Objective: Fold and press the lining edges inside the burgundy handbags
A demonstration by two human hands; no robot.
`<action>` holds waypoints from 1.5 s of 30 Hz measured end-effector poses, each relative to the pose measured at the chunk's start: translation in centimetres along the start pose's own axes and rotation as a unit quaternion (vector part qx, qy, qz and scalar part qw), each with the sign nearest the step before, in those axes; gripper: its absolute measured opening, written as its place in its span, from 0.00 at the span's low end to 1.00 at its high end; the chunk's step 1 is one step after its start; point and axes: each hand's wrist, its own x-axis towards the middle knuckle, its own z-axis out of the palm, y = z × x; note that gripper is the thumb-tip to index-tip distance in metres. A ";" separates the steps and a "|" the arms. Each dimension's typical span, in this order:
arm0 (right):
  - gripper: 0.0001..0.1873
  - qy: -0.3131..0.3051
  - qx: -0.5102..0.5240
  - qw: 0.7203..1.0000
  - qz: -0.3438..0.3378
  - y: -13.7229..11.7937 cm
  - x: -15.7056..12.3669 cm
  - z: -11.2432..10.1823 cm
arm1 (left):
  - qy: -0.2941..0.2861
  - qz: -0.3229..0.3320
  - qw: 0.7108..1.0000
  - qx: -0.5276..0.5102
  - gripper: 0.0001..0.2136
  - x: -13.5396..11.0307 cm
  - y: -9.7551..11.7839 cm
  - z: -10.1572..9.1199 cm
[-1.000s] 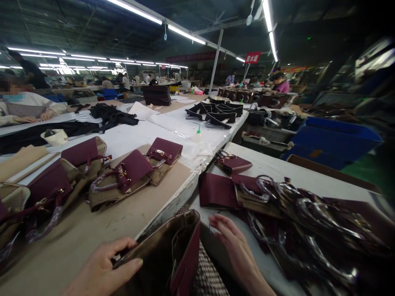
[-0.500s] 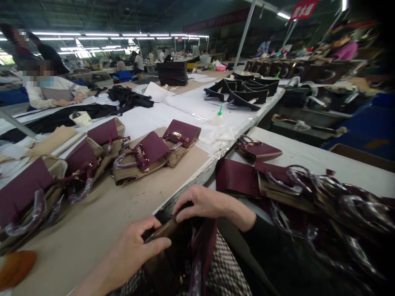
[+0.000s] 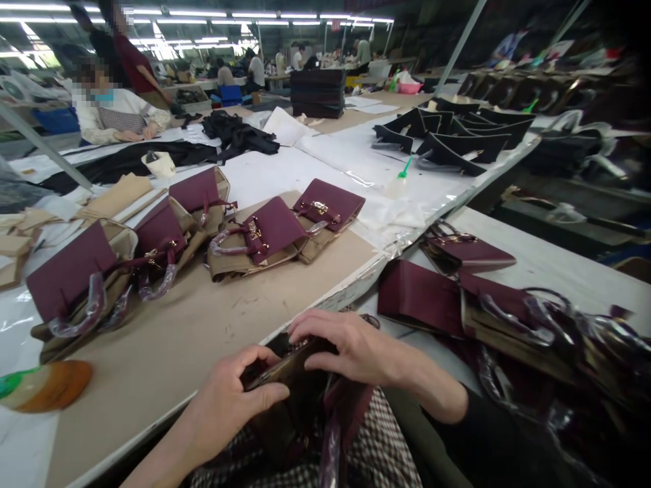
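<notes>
Since a second ago, bag [image 3: 293, 366] sits lower in the lap, at the table [image 3: 167, 352] edge | right hand [image 3: 350, 346], then off it, now clamps its far rim | left hand [image 3: 228, 400] pinches near rim, thumb on top | bag between both hands | other bags [image 3: 274, 234] beyond on table.

Between the left hand [image 3: 228, 400] and the right hand [image 3: 356, 349], the dark bag [image 3: 298, 413] they grip fills the six o'clock side. At twelve o'clock the tan sheet [image 3: 213, 332] lies bare, an open lane up to a pair of burgundy bags [image 3: 285, 230]. From ten to eleven o'clock a row of burgundy bags [image 3: 116, 264] bars the way, wrapped handles jutting out. An orange pad [image 3: 48, 386] sits at nine o'clock. At two to three o'clock a heap of bags [image 3: 508, 315] crowds near the right hand. The white tabletop [image 3: 549, 264] behind it is bare.
</notes>
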 end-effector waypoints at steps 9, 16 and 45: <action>0.03 -0.004 -0.049 0.999 -0.013 0.0 1.4 1.8 | 0.146 0.065 0.987 0.002 0.09 -0.5 -2.8 1.4; 0.07 -0.011 -0.045 0.999 0.026 -0.2 1.9 2.2 | 0.177 0.225 0.950 0.127 0.02 -0.4 -4.1 1.8; 0.05 -0.044 -0.065 0.997 0.005 -1.6 2.1 2.5 | 0.161 0.132 0.964 0.165 0.06 -1.0 -1.6 2.7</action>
